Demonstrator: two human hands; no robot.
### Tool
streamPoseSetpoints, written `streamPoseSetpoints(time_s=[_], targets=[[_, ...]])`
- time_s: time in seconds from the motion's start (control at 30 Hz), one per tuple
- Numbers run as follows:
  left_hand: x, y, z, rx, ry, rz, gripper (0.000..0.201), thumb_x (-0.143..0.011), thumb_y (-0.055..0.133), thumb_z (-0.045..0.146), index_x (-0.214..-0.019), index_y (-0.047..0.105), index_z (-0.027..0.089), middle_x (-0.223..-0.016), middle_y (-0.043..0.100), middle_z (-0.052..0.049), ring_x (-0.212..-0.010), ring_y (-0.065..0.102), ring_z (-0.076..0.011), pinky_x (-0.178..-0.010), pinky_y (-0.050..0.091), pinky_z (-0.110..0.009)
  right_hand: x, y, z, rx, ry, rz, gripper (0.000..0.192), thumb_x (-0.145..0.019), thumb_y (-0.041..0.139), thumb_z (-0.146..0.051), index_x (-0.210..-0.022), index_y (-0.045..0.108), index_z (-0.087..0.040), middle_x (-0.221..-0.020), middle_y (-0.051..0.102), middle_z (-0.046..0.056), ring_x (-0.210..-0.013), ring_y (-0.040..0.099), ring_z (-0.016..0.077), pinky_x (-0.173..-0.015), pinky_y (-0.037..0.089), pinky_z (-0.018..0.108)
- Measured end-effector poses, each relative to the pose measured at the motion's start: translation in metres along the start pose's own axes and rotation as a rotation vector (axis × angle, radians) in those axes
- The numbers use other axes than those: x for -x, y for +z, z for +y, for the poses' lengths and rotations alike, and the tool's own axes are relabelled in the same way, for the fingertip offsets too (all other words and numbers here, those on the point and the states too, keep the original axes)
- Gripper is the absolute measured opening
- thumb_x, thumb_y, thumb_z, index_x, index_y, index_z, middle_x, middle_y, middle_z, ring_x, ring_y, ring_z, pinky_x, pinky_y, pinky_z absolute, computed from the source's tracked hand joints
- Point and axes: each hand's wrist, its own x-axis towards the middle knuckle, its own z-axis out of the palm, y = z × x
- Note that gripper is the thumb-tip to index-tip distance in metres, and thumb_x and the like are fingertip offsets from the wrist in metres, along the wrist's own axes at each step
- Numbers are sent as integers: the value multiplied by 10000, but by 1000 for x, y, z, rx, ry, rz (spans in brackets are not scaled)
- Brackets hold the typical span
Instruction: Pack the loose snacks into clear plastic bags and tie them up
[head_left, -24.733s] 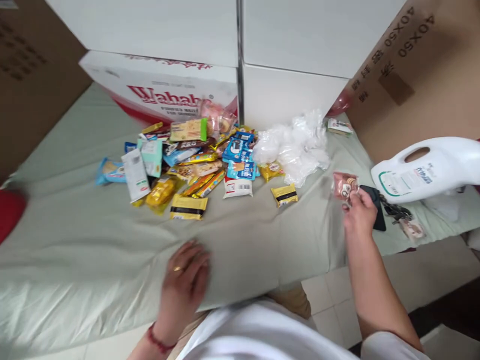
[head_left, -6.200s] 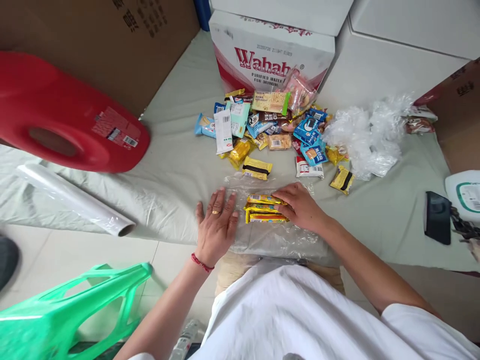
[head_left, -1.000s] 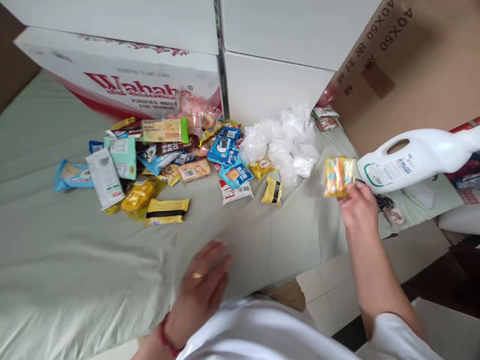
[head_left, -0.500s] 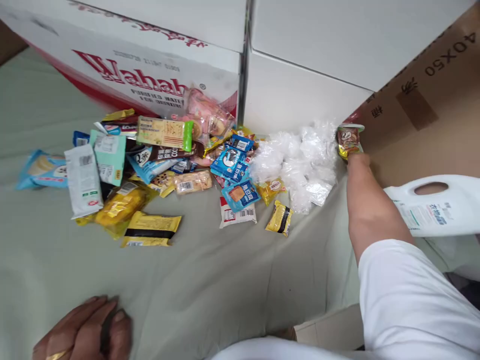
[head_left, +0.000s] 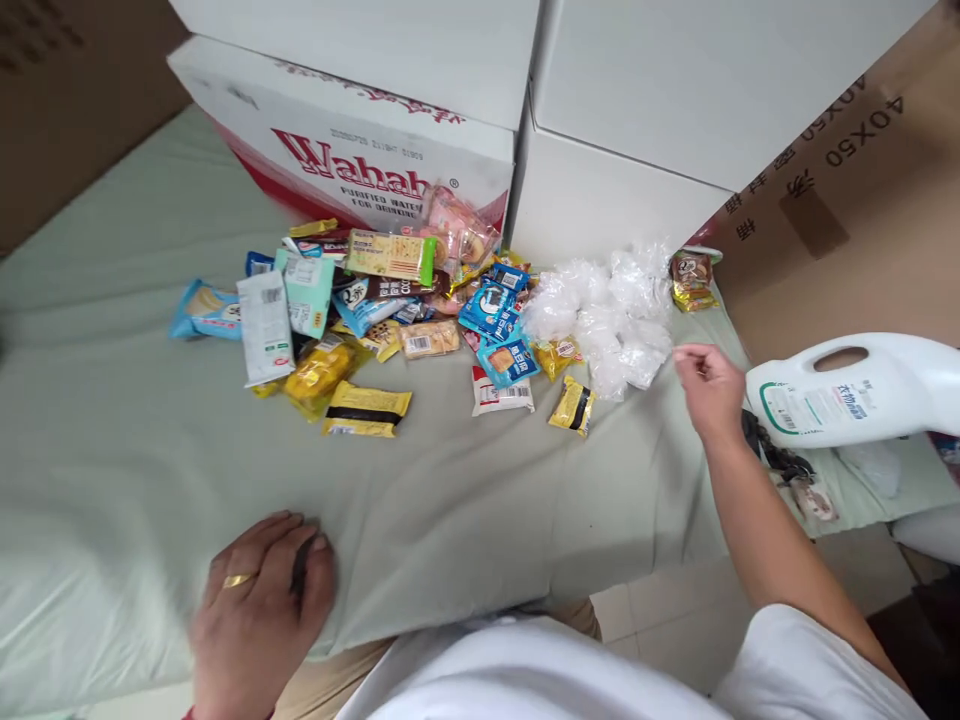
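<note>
Presently, right hand [head_left: 709, 385] loosely curled, empty, just beside crumpled clear plastic wrap [head_left: 607, 315], judged light, soft, slippery, best pinched at edge; left hand [head_left: 259, 590] flat, empty.

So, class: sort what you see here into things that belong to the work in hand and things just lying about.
In the work:
right hand
wrapped bundles
crumpled plastic wrap
snack pile

Lying about:
white jug
Wahaha box
brown carton
left hand, flat on the sheet
</note>
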Motion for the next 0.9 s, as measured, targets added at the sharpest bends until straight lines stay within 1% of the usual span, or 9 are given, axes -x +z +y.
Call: streamPoseSetpoints(time_s=[0.1, 0.17, 0.23, 0.33, 0.4, 0.53, 0.63, 0.73, 0.9], targets=[[-1, 0, -2, -34, 54, 38, 246, -871, 645, 267, -1079, 688, 391, -1038, 722, 19, -1049, 713, -299, -929, 612, -520, 18, 16, -32, 336, -250, -262, 320, -938, 598, -369, -1210, 704, -240, -1340, 625, 111, -1035, 607, 244, -861, 514, 388], [-1, -1, -4, -39, 94, 52, 114, -872, 637, 244, -965, 686, 288, -1028, 727, -30, -1030, 715, -294, -913, 608, -481, 15, 23, -44, 477, -271, -408, 270, -959, 543, -310, -1125, 744, -240, -1282, 674, 117, -1129, 588, 272, -882, 509, 390], [1, -4, -4, 2, 114, 65, 78, -872, 631, 220, -921, 691, 229, -1020, 731, -81, -1027, 711, -296, -912, 592, -456, 10, 25, -52, 485, -193, -340, 260, -973, 513, -311, -1027, 752, -224, -1114, 725, 119, -1083, 608, 272, -872, 502, 379], [6, -9, 9, 157, -2, 129, 64, -881, 644, 232, -903, 695, 201, -1005, 716, -105, -1004, 698, -275, -901, 574, -424, 20, 25, -70, 138, -22, -40, 249, -939, 596, -438, -970, 703, -215, -907, 703, 63, -789, 612, 208, -738, 491, 333], [8, -11, 32, 376, -194, 62, 97, -917, 627, 285, -930, 678, 204, -950, 700, -77, -889, 689, -216, -808, 575, -359, 42, 36, -90, -232, 144, 48, 326, -874, 673, -546, -911, 639, -225, -735, 600, -14, -564, 473, 141, -556, 407, 282], [-3, 1, 97, 1031, -532, -314, 284, -936, 598, 499, -982, 597, 219, -875, 671, -36, -748, 642, -167, -585, 527, -265, 111, 94, -142, -635, 378, -47, 445, -777, 769, -624, -814, 570, -227, -613, 440, -80, -478, 290, 84, -447, 233, 238], [-22, 24, 128, 1153, -599, -365, 434, -778, 759, 556, -1002, 605, 218, -1034, 685, -73, -968, 660, -231, -660, 538, -286, 155, 138, -175, -687, 405, -203, 426, -779, 792, -599, -792, 610, -213, -590, 440, -77, -507, 330, 88, -464, 261, 234], [-33, 37, 126, 1123, -701, -323, 328, -779, 746, 505, -888, 640, 214, -877, 665, -32, -841, 622, -194, -704, 498, -296, 169, 154, -189, -817, 469, -382, 414, -743, 826, -586, -811, 665, -211, -624, 508, -58, -552, 414, 103, -501, 347, 235], [-36, 22, 97, 1360, -877, -345, 268, -647, 830, 357, -772, 658, 194, -877, 665, -4, -761, 586, -137, -725, 489, -273, 141, 133, -179, -971, 579, -438, 421, -600, 944, -507, -759, 693, -208, -852, 665, -6, -710, 547, 113, -661, 495, 245]])
